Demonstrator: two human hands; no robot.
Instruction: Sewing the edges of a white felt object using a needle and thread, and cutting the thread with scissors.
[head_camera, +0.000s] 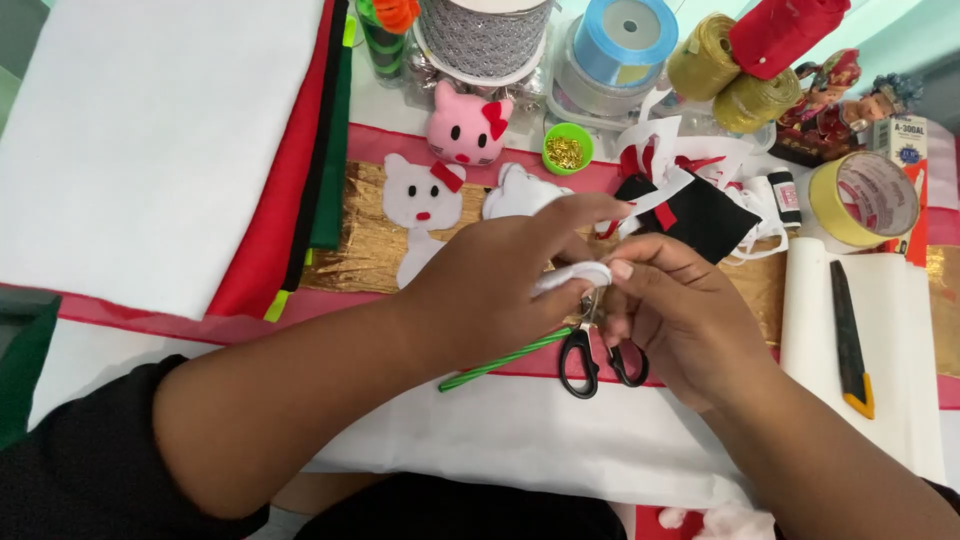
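Observation:
My left hand (500, 280) and my right hand (670, 310) meet over the table's middle, both pinching a small white felt piece (572, 274) between their fingertips. Just under the hands lie black-handled scissors (598, 362) and a green striped pencil (500, 362). Behind my left hand a white felt cat shape with a red bow (422, 205) rests on a gold cloth (365, 245). A second white felt shape (520, 190) peeks out above my left hand's knuckles.
Stacked felt sheets in white (150, 130), red and green fill the left. At the back stand a pink plush cat head (467, 125), ribbon spools (622, 35), a green cup of gold beads (567, 148), and black felt scraps (705, 215). Yellow tape (862, 198) and a utility knife (850, 335) lie right.

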